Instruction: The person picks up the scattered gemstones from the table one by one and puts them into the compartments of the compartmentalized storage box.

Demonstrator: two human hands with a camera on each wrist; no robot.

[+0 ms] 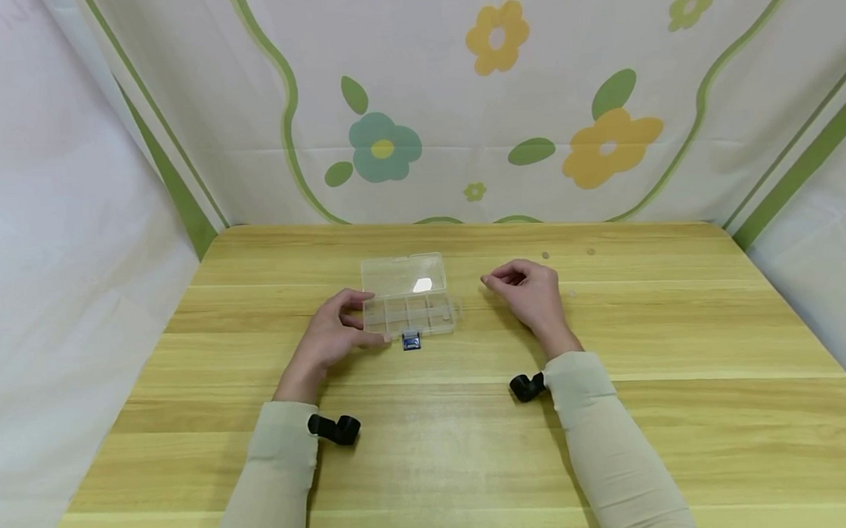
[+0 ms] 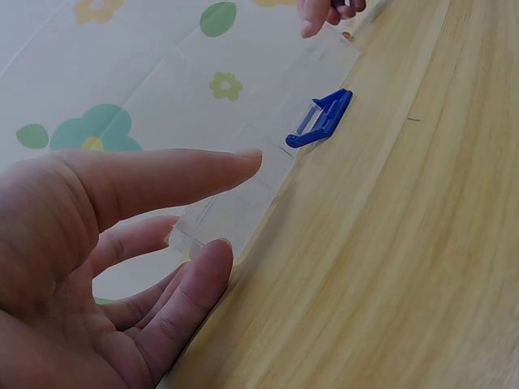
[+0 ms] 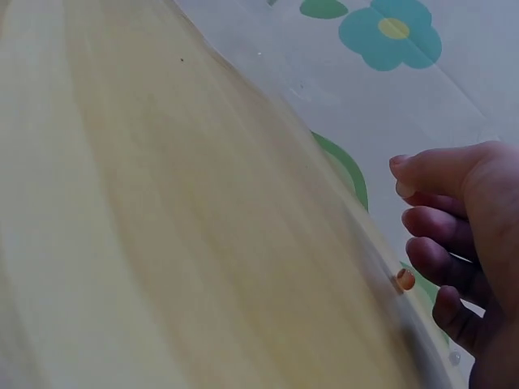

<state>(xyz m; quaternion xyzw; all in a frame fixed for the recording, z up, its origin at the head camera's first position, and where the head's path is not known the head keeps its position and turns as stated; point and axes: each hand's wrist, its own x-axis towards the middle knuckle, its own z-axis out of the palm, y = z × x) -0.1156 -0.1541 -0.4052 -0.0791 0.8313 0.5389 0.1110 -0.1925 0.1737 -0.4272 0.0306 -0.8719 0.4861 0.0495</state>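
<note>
A clear plastic compartment box lies on the table with its lid raised at the back. My left hand holds the box's left end, thumb at the front edge and fingers toward the hinge side. A blue latch hangs from the front edge. To the right of the box, my right hand is raised with thumb and forefinger pinched together. A reddish-brown spot at the fingertips looks like a small bead, mostly hidden. Below that hand in the right wrist view are an orange bead and a clear bead.
Small beads lie scattered on the wooden table behind and right of my right hand. A white flowered cloth hangs along the table's back edge. Black wrist cameras sit on both sleeves.
</note>
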